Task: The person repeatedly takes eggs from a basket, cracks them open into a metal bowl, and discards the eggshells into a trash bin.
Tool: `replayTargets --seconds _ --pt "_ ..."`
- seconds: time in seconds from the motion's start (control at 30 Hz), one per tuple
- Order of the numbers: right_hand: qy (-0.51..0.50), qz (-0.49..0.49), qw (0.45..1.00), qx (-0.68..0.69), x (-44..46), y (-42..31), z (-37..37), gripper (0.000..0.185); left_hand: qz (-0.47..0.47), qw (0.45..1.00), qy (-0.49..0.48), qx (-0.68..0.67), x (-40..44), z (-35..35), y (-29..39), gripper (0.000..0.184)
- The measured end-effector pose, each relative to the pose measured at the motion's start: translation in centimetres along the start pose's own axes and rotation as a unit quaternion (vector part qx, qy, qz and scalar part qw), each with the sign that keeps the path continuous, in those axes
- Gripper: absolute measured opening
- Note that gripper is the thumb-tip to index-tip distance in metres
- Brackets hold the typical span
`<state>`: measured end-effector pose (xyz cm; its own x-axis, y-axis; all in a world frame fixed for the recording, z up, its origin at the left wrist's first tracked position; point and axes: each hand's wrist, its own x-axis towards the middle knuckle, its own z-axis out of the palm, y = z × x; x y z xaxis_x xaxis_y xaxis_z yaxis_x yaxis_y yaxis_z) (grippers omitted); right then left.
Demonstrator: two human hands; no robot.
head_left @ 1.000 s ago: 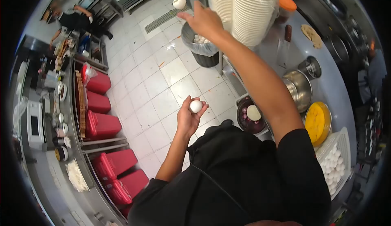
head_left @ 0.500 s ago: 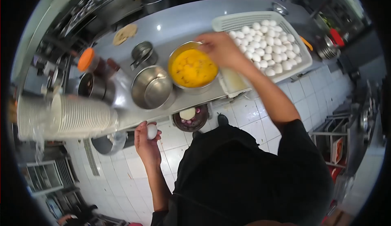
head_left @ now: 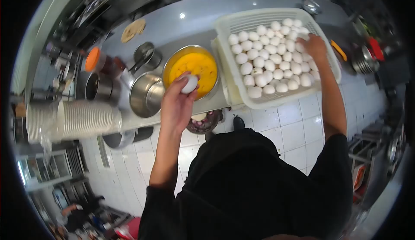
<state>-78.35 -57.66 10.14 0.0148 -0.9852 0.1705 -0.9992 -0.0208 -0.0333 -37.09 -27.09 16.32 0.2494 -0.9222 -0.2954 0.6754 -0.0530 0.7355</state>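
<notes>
A white egg [head_left: 189,84] rests in the curled fingers of my left hand [head_left: 175,106], held over the near edge of a metal pot [head_left: 166,73]. Bright yellow beaten egg [head_left: 194,67] fills much of that pot. My right hand [head_left: 315,47] reaches down among the white eggs [head_left: 276,58] at the right side of a pale plastic crate [head_left: 251,104]. Its fingertips are blurred against the eggs, so I cannot make out whether one is gripped. A shiny metal pot [head_left: 140,99] stands left of the yellow one.
A smaller pot with a handle [head_left: 148,55], a jar with an orange lid [head_left: 92,59] and stacked white containers [head_left: 88,118] stand on the left of the counter [head_left: 194,19]. A cloth [head_left: 133,30] lies behind. Below the counter edge sits a dark tub [head_left: 205,123].
My left hand has come up and right with its egg, from below the counter edge to over the yellow pot. My right hand has moved from that pot to the crate's right side.
</notes>
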Motion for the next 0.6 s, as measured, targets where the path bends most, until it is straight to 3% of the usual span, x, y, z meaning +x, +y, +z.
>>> replayTargets --seconds 0.1,0.17,0.27,0.33,0.4,0.47,0.6 --pt "0.039 -0.033 0.999 -0.017 0.3 0.9 0.5 0.054 -0.020 0.999 0.011 -0.042 1.0 0.0 -0.1 0.032" --pt "-0.001 -0.008 0.999 -0.036 0.8 0.9 0.6 0.040 -0.021 0.996 0.030 -0.081 1.1 -0.2 -0.1 0.033" --pt "0.076 0.004 0.996 0.045 0.2 1.5 1.5 0.047 -0.009 0.990 0.046 -0.136 1.5 -0.9 -0.8 0.035" --pt "0.073 0.042 0.989 0.122 -2.3 -1.9 -2.7 0.047 0.001 0.987 0.070 -0.142 1.9 -0.8 -0.9 0.034" --pt "0.054 0.037 0.924 0.378 -5.3 -5.6 -4.8 0.038 0.010 0.986 0.096 -0.132 2.4 -0.4 -1.0 0.032" --pt "0.085 -0.042 0.858 0.505 -9.4 -11.3 -6.5 0.032 0.017 0.988 0.092 -0.126 3.7 -0.4 -1.3 0.031" --pt "0.052 -0.177 0.736 0.651 -17.4 -22.9 -7.2 0.031 0.026 0.987 0.104 -0.118 5.8 -0.4 -1.8 0.031"
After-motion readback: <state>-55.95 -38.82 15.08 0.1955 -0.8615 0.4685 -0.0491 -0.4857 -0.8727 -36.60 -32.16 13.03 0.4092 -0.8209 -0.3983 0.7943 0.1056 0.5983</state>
